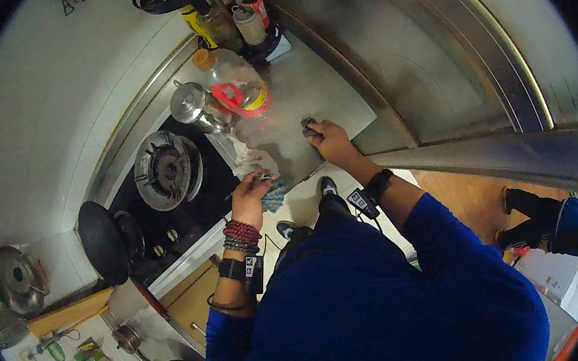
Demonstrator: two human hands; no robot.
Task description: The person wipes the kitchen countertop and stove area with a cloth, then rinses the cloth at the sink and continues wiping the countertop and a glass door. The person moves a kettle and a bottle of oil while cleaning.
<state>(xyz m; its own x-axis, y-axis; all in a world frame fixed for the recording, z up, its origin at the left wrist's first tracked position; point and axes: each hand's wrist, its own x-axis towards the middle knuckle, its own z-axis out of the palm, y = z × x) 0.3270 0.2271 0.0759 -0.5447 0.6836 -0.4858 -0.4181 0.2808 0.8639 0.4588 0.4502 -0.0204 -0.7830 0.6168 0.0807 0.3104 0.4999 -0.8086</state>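
My right hand [331, 141] grips a dark, crumpled scouring pad [309, 126] against the stainless steel counter [333, 96]. My left hand [249, 198], with beaded bracelets at the wrist, is closed on a small greyish item too hidden to name. Just beside it hangs a blue and white patterned cloth [274, 197] at the counter's front edge. A crumpled whitish cloth [252, 159] lies on the counter beyond my left hand. Farther back are a large clear plastic bottle [236, 77] with an orange cap and red handle, and a lidded metal pot [190, 103].
Left of the counter is a black gas hob [217, 180] with a burner [165, 169] and a dark wok [103, 243]. A black rack [265, 51] with jars stands at the back. Metal-framed panels [392, 53] border the right. Another person [553, 227] is at the far right.
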